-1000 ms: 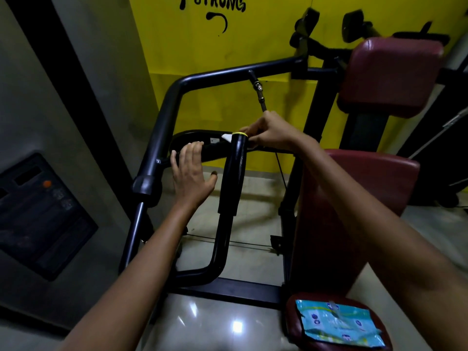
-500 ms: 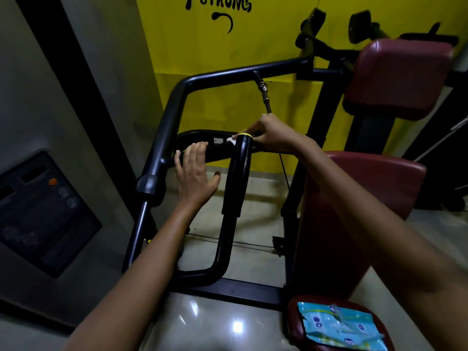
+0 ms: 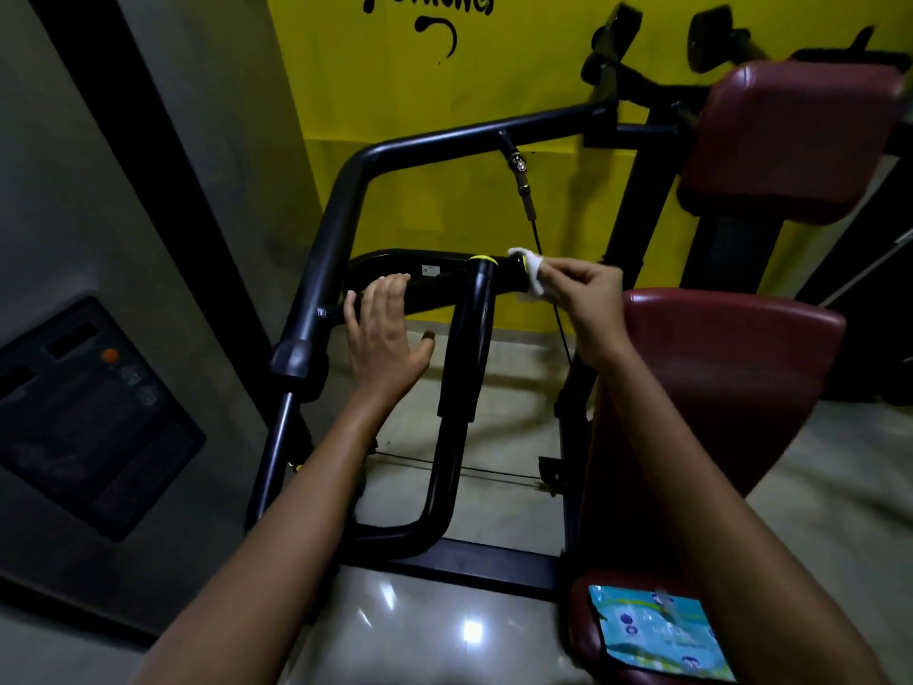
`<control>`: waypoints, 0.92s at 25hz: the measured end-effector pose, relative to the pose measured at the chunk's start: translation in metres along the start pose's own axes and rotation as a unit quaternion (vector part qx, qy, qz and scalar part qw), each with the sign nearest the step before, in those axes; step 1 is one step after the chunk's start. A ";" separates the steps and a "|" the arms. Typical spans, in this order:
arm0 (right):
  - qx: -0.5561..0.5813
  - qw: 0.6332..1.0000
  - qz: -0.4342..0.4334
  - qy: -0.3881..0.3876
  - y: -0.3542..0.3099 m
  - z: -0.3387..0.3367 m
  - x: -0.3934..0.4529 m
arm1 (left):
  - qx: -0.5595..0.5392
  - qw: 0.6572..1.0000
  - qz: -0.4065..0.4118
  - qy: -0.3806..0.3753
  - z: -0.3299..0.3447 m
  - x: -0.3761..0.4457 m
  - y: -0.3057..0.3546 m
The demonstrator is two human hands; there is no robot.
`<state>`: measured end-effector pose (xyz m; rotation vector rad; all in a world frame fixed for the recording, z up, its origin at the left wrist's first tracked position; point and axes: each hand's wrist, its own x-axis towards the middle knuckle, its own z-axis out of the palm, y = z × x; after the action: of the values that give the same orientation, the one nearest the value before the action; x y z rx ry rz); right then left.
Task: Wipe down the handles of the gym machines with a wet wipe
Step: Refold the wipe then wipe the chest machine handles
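Observation:
A black gym machine stands before me with an upright handle grip (image 3: 469, 338) topped by a yellow ring and a horizontal handle bar (image 3: 425, 284) crossing behind it. My right hand (image 3: 583, 299) pinches a white wet wipe (image 3: 531, 271) against the right end of the horizontal bar. My left hand (image 3: 383, 333) lies flat with straight fingers on the left part of that bar, thumb spread toward the upright grip.
The machine's black frame tube (image 3: 336, 215) arches overhead, with a thin cable (image 3: 548, 284) hanging down. Dark red pads (image 3: 731, 368) stand at right. A blue wet-wipe pack (image 3: 652, 630) lies on the red seat (image 3: 580, 615) at lower right. A yellow wall rises behind; a dark console (image 3: 84, 412) sits left.
My right hand has moved right from the top of the upright grip to the end of the horizontal bar, and the wipe now shows. My left hand stayed on the bar.

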<state>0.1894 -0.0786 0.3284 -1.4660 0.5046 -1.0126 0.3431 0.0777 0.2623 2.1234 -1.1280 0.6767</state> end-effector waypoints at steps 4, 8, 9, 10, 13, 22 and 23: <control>-0.091 0.985 -0.144 0.038 0.005 0.005 -0.022 | 0.000 1.000 -0.010 0.008 0.003 0.001 0.003; -0.019 0.995 -0.086 0.053 0.005 0.012 -0.012 | -0.013 1.000 -0.013 0.002 0.001 0.001 0.004; 0.067 0.996 -0.007 0.065 0.009 0.016 -0.013 | -0.014 1.000 -0.014 0.001 0.000 0.001 0.003; 0.156 0.981 0.081 0.081 0.014 0.019 -0.016 | -0.016 1.000 -0.013 -0.001 0.000 0.001 0.003; 0.359 0.905 0.221 0.061 0.022 0.030 -0.028 | -0.019 1.000 -0.012 -0.001 0.000 0.001 0.003; 0.394 0.878 0.269 0.034 0.021 0.062 -0.045 | -0.022 1.000 -0.009 0.007 0.001 0.000 0.000; 0.358 0.892 0.275 0.029 0.024 0.066 -0.047 | -0.027 1.000 -0.012 0.007 0.000 0.000 0.000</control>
<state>0.2247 -0.0074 0.2993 -0.5761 0.4785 -0.6693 0.3431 0.0769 0.2623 2.0806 -1.0997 0.6407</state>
